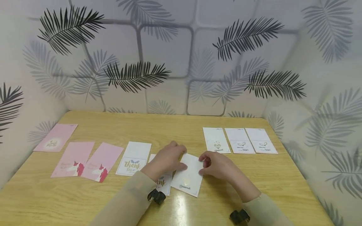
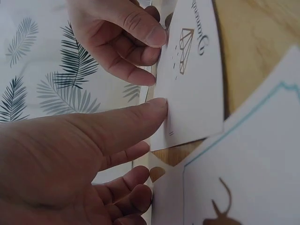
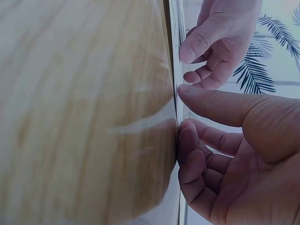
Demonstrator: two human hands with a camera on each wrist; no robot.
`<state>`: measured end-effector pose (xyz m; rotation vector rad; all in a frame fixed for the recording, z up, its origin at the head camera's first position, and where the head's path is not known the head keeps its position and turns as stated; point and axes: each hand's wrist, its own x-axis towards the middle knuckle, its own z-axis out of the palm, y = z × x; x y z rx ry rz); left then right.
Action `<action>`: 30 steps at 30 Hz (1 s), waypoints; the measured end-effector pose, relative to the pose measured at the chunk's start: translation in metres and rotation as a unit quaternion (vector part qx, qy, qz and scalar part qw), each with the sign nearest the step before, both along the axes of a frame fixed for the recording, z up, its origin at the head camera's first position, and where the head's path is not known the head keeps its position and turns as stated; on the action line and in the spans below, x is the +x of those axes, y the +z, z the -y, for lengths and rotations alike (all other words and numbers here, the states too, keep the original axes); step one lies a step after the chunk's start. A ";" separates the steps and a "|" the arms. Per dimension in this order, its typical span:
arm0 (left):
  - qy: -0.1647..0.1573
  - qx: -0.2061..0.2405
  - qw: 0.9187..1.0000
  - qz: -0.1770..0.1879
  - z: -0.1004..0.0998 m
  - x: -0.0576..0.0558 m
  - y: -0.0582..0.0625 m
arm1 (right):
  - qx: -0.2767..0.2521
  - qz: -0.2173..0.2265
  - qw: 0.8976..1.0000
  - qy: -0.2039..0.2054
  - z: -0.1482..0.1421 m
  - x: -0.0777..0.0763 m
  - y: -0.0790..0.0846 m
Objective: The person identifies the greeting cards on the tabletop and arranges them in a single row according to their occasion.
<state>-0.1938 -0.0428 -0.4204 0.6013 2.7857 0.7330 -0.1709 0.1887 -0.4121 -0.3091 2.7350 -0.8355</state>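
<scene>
Between both hands is a white card (image 1: 188, 174) with a gold diamond and the word "Diamonds" near its lower edge. My left hand (image 1: 168, 158) holds the card's left side, its thumb lying on the printed face in the left wrist view. At the right edge, my right hand (image 1: 217, 164) pinches the card between thumb and fingers. In the right wrist view the card shows almost edge-on beside the right thumb (image 3: 211, 102). Partly under the left hand lies a "Thank you" card (image 1: 164, 184), overlapped by the diamond card in the head view.
Another "Thank You" card (image 1: 135, 157) lies left of the hands. Farther left are two pink unicorn cards (image 1: 74, 155) (image 1: 106, 157) and a plain pink card (image 1: 57, 135). At the back right sit a diamond card (image 1: 215, 136) and two heart cards (image 1: 237, 135) (image 1: 258, 135) on the wooden table (image 1: 271, 188).
</scene>
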 end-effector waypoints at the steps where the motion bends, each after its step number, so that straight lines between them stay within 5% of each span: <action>1: 0.001 -0.001 1.000 0.003 0.000 -0.001 0.000 | 0.002 0.001 1.000 -0.001 0.000 0.000 0.000; 14: 0.005 0.013 0.999 0.036 -0.002 -0.008 -0.003 | 0.004 0.013 1.000 -0.018 0.002 -0.001 0.001; 30: 0.052 0.150 0.986 0.043 0.008 -0.008 -0.011 | -0.010 -0.016 1.000 -0.009 0.001 0.001 -0.001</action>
